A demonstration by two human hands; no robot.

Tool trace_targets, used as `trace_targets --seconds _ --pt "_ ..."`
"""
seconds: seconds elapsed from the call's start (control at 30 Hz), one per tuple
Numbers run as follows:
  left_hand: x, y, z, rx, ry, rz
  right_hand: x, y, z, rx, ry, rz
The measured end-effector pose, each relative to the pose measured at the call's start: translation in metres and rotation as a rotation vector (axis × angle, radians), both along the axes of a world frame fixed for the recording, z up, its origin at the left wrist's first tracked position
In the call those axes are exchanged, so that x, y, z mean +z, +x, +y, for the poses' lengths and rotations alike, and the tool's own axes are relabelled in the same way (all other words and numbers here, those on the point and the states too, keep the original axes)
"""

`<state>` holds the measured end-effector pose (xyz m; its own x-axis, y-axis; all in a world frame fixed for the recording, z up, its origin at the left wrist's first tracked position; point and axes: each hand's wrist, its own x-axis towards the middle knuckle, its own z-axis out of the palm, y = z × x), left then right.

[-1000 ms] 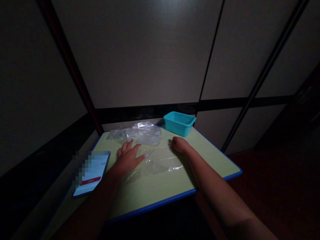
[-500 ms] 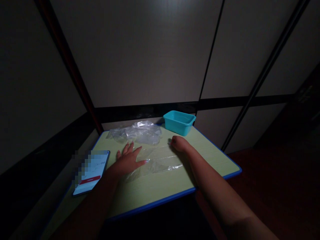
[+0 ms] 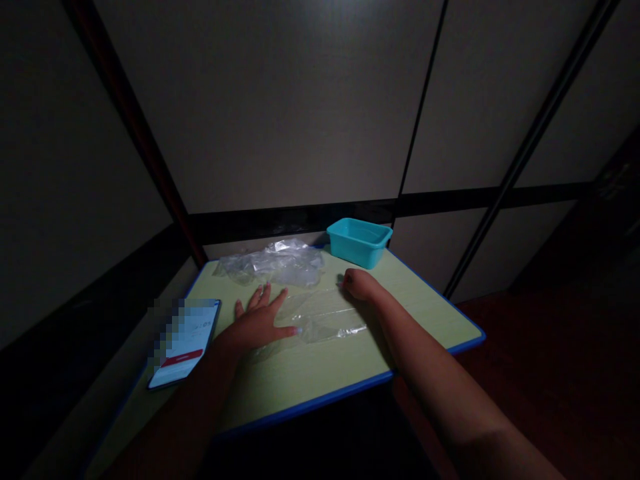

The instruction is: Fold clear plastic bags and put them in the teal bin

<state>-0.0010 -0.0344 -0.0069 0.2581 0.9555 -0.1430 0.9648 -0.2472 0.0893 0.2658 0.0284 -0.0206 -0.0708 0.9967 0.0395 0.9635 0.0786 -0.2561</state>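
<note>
A clear plastic bag [image 3: 320, 313] lies spread across the small table in front of me. My left hand [image 3: 257, 320] rests flat on its left part, fingers spread and thumb stretched to the right. At the bag's far right corner, my right hand [image 3: 359, 283] is closed in a fist, pinching the plastic; the fingertips are mostly hidden. Behind my left hand sits a crumpled heap of clear plastic bags [image 3: 280, 261]. A turquoise plastic basin [image 3: 357, 245] stands just beyond my right hand.
The pale yellow-green table [image 3: 310, 380] has a blue edge. A phone [image 3: 187, 340] with a lit screen lies at its left side, near my left forearm. Tall wardrobe panels [image 3: 290, 120] rise directly behind the table.
My left thumb and fingers have shifted slightly to the right over the bag. My right hand stays closed at nearly the same spot.
</note>
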Motion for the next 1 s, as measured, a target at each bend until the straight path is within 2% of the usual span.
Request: trace_targets --seconds 0.47,0.63,0.7,0.87,0.93,1.0 --pt "-0.002 0.002 0.003 -0.005 0.155 -0.039 0.001 0.0 0.0 -0.004 -0.002 -0.014" --pt "0.001 0.005 0.001 -0.011 0.2 -0.088 0.0 0.0 0.0 0.001 0.004 -0.015" --pt "0.002 0.005 0.002 -0.01 0.265 -0.132 0.0 0.0 0.0 -0.001 0.005 -0.013" --pt "0.003 0.001 0.011 -0.087 0.575 -0.324 0.0 0.0 -0.001 -0.006 0.002 -0.012" --pt "0.004 -0.001 0.012 -0.105 0.611 -0.385 0.0 0.0 -0.001 -0.006 0.002 -0.011" --pt "0.006 -0.001 0.012 -0.111 0.568 -0.425 0.001 0.0 -0.002 -0.004 0.003 -0.008"
